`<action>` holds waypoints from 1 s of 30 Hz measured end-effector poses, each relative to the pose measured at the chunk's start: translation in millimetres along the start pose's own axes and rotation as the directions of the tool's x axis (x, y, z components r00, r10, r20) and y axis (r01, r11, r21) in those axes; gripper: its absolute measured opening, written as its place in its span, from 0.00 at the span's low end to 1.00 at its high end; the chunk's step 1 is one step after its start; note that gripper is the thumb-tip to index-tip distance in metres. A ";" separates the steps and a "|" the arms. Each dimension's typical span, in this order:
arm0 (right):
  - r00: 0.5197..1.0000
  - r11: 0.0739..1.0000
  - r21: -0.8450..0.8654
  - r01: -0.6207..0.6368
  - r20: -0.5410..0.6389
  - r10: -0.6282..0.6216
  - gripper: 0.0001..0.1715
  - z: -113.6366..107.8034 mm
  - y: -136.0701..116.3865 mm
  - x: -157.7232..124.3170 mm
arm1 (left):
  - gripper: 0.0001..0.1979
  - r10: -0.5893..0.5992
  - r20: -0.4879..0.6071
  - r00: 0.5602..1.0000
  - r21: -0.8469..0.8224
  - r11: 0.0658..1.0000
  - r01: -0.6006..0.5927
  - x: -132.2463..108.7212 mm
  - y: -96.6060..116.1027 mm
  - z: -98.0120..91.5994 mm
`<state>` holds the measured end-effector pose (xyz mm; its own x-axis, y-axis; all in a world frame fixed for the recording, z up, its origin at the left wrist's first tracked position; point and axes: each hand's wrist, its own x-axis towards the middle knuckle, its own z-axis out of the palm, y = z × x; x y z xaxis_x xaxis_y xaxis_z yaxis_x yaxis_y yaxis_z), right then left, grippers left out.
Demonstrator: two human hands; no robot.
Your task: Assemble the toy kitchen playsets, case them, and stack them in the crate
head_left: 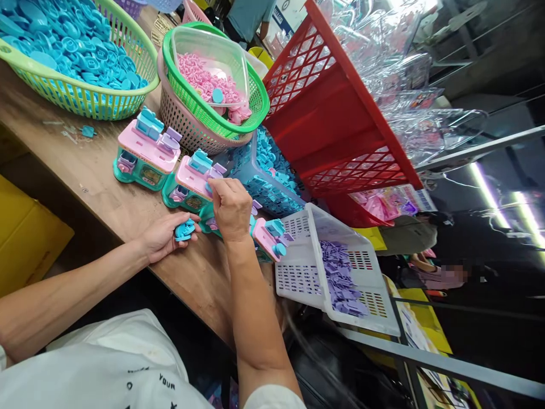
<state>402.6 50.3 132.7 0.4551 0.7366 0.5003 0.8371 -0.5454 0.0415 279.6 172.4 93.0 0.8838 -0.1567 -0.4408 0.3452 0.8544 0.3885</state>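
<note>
My left hand (164, 236) rests on the wooden table (85, 170) with its fingers curled round a few small blue plastic parts (184, 230). My right hand (231, 209) is closed in a pinch, fingertips pressing on the top of a pink and teal toy unit (192, 180). A second toy unit (145, 152) stands to the left of it. A third (270, 236) lies to the right, partly hidden behind my right hand.
A green basket of blue parts (76, 51) sits at the back left. A green basket (213, 85) holds a clear tub of pink parts. A blue crate (264, 176), a tilted red crate (332, 125) and a white crate of purple parts (340, 272) stand right.
</note>
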 end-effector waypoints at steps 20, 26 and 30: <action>0.992 0.991 0.044 -0.126 0.024 0.125 0.14 -28.9 -53.1 -41.9 | 0.17 0.014 0.002 1.000 -0.135 0.991 -0.013 6.7 -0.9 -4.4; 0.965 0.982 0.112 -0.150 0.232 0.121 0.11 -25.8 -68.3 -82.6 | 0.17 0.012 0.032 0.999 -0.076 0.997 -0.010 8.5 0.1 -6.3; 0.971 0.979 0.148 -0.140 0.215 0.106 0.10 -24.6 -61.8 -81.3 | 0.19 0.006 0.004 1.000 -0.026 1.000 -0.006 4.6 2.1 0.9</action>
<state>306.4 14.3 110.8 0.5961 0.7431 0.3040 0.8008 -0.5778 -0.1577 284.6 173.0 92.5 0.8873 -0.1534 -0.4349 0.3314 0.8679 0.3701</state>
